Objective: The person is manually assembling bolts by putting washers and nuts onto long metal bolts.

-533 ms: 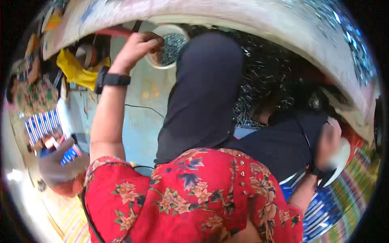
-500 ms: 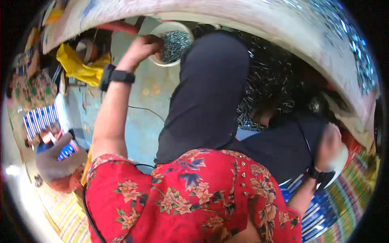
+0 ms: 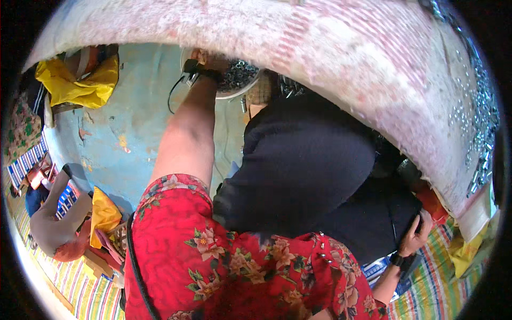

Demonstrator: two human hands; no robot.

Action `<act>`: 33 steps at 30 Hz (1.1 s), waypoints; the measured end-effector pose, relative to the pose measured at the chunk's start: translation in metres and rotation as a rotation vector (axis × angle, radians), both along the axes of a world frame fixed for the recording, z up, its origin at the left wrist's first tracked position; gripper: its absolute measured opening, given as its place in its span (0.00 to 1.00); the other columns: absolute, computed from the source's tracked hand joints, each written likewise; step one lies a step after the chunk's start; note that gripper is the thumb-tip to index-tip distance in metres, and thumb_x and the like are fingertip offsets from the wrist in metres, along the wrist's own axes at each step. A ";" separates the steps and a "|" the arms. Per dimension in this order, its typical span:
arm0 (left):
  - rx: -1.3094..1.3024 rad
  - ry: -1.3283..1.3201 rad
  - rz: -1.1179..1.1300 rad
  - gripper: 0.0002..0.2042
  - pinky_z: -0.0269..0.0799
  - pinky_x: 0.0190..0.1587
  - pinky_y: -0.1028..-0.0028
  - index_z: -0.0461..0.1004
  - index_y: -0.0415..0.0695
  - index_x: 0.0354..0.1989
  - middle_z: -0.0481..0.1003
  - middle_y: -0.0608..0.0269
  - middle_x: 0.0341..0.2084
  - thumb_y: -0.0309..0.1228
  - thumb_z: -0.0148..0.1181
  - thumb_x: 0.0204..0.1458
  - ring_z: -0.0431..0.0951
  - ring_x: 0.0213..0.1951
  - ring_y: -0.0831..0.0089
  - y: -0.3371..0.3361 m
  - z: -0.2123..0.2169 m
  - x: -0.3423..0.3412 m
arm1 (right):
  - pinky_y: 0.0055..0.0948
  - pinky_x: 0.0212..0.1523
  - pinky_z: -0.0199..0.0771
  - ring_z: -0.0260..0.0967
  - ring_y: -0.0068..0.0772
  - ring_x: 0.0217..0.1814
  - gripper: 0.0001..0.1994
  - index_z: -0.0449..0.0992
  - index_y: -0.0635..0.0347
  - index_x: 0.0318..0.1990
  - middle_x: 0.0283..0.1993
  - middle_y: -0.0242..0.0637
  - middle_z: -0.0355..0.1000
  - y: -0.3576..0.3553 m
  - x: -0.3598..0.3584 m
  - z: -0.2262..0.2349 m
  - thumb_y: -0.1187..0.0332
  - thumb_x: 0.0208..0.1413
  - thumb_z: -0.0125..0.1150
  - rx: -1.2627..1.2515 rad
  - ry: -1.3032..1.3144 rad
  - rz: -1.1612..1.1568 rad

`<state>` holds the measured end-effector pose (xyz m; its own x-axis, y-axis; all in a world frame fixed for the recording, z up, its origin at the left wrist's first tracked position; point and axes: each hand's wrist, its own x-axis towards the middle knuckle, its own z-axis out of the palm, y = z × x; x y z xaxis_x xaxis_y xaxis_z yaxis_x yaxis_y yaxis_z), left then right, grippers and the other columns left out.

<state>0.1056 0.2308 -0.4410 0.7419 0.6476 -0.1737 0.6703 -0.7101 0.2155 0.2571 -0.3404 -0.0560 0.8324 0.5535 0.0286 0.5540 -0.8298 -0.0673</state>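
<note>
My left hand [image 3: 204, 57] is stretched far forward to a white bowl [image 3: 230, 94] filled with small metal nuts, which stands on the blue floor. A dark watch sits on that wrist. The edge of a pink and white cloth covers most of the hand, so its grip is hidden. My right hand [image 3: 413, 238], with a dark wristband, lies flat on my black trouser leg [image 3: 309, 165] at the lower right, fingers apart, holding nothing.
A pink and white cloth-covered surface [image 3: 330, 48] arches across the top, with several loose metal nuts [image 3: 474, 117] on its right side. A yellow bag [image 3: 80, 82] lies far left. Another person [image 3: 53, 229] crouches lower left on a striped mat [image 3: 90, 293].
The view has tipped forward. My left arm has reached further out, and its hand now sits under the cloth edge at the bowl. My right hand has settled lower on the trouser leg.
</note>
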 end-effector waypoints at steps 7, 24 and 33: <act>-0.056 0.047 0.005 0.23 0.44 0.55 0.62 0.72 0.43 0.40 0.59 0.51 0.52 0.40 0.62 0.32 0.52 0.56 0.59 0.001 0.008 -0.005 | 0.33 0.52 0.59 0.65 0.41 0.48 0.08 0.71 0.66 0.39 0.43 0.44 0.69 -0.001 -0.001 0.004 0.78 0.51 0.49 -0.019 0.052 -0.046; -0.261 -0.124 0.149 0.20 0.51 0.46 0.66 0.71 0.43 0.37 0.63 0.53 0.45 0.39 0.60 0.34 0.58 0.48 0.60 -0.030 0.023 -0.041 | 0.34 0.52 0.59 0.64 0.41 0.47 0.07 0.70 0.67 0.38 0.42 0.44 0.69 0.000 -0.004 0.002 0.78 0.51 0.49 0.026 0.047 -0.053; -0.314 -0.144 0.186 0.19 0.55 0.41 0.68 0.71 0.43 0.35 0.65 0.53 0.41 0.39 0.60 0.35 0.61 0.43 0.61 -0.040 0.016 -0.041 | 0.35 0.52 0.59 0.64 0.41 0.46 0.07 0.71 0.66 0.37 0.40 0.43 0.69 0.004 0.003 0.002 0.78 0.50 0.51 0.002 0.055 -0.052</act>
<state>0.0646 0.1905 -0.4254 0.6483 0.7049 -0.2878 0.7284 -0.4641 0.5041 0.2601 -0.3359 -0.0543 0.8606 0.5091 -0.0172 0.5052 -0.8574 -0.0985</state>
